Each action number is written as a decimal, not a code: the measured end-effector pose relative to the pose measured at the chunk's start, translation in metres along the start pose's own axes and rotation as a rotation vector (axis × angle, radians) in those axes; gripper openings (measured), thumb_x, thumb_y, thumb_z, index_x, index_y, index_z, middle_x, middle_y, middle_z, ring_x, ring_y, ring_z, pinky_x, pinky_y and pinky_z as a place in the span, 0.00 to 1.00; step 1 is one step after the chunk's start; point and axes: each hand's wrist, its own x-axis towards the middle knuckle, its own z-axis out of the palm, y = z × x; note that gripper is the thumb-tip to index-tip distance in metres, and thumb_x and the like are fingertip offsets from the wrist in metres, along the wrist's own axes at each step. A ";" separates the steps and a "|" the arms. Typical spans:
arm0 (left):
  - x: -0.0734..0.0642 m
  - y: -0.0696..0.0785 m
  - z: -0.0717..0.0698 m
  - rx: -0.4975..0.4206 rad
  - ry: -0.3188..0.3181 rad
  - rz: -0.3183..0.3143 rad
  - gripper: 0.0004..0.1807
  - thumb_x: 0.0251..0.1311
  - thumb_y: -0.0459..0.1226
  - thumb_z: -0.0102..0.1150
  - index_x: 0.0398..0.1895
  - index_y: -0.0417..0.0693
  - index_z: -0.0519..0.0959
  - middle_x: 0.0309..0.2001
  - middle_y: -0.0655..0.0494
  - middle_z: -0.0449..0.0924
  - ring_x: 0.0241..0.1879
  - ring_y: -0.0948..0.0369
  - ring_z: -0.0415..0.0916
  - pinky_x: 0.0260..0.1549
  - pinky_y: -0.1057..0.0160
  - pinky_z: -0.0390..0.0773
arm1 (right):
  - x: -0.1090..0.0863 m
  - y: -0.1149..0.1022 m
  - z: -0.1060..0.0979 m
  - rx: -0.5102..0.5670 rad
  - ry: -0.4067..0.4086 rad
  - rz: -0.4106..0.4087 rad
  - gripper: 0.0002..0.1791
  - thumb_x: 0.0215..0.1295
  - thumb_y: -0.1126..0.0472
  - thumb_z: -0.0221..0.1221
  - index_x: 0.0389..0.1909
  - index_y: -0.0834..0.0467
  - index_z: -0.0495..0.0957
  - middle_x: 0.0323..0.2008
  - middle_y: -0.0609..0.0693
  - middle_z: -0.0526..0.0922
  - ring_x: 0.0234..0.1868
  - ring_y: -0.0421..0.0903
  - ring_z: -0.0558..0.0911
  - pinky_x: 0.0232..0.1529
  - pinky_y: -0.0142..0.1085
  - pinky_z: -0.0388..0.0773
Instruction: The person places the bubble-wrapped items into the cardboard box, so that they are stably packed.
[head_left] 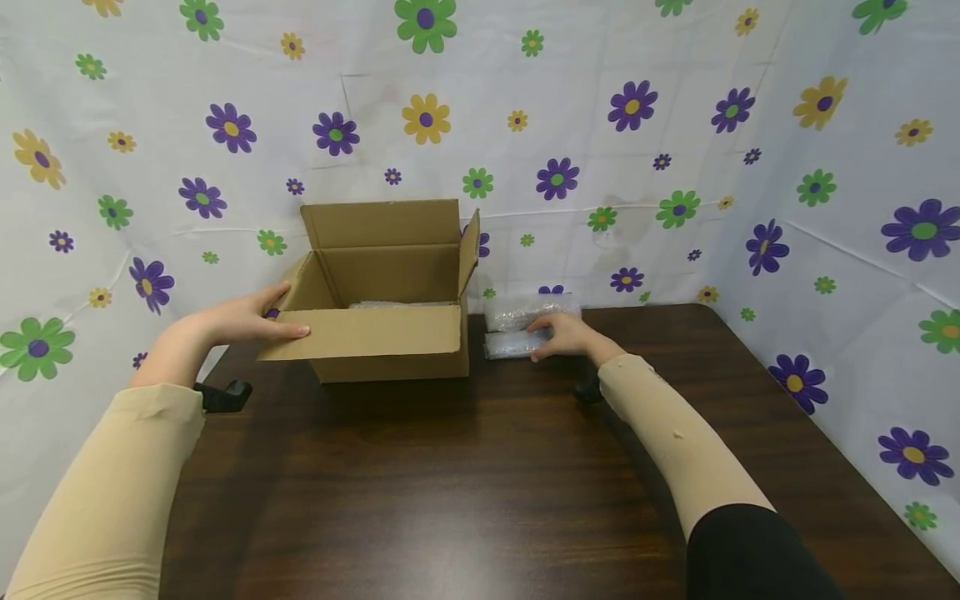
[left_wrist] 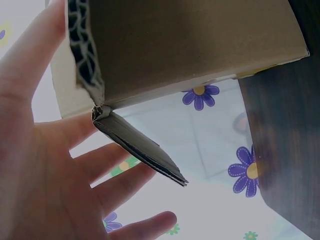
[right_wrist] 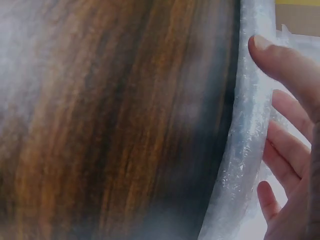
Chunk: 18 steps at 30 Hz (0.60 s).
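Note:
A cardboard box [head_left: 390,367] stands with its flaps raised or folded out, and bubble-wrapped material [head_left: 375,304] shows inside. My left hand [head_left: 240,321] is at its front left corner, thumb on the front flap [head_left: 367,333]. In the left wrist view, its other fingers [left_wrist: 120,192] extend straight and spread beside a side flap [left_wrist: 142,147]. My right hand [head_left: 566,335] reaches over the nearer of two bubble-wrapped bundles [head_left: 510,345], thumb at its near edge, relaxed fingers toward its far edge. Behind it lies the second wrapped bundle [head_left: 506,312].
The dark wooden table [head_left: 435,483] stretches from the box toward me. A white cloth wall with printed flowers [head_left: 555,92] rises behind and on both sides. The bundles lie just right of the box, near the table's back edge.

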 end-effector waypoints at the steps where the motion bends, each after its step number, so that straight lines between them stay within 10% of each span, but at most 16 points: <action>1: 0.000 0.000 0.000 0.002 0.001 0.000 0.57 0.63 0.54 0.58 0.75 0.36 0.30 0.73 0.26 0.36 0.69 0.30 0.41 0.60 0.30 0.51 | 0.000 0.000 0.000 -0.004 0.000 0.000 0.32 0.48 0.51 0.73 0.55 0.58 0.80 0.58 0.56 0.78 0.60 0.55 0.73 0.61 0.49 0.68; 18: 0.003 -0.003 0.000 0.033 0.018 0.004 0.57 0.63 0.54 0.57 0.75 0.35 0.31 0.73 0.26 0.36 0.69 0.30 0.44 0.60 0.30 0.52 | 0.002 0.001 0.002 -0.067 -0.062 -0.023 0.32 0.50 0.56 0.72 0.59 0.56 0.77 0.60 0.57 0.75 0.62 0.57 0.71 0.61 0.53 0.66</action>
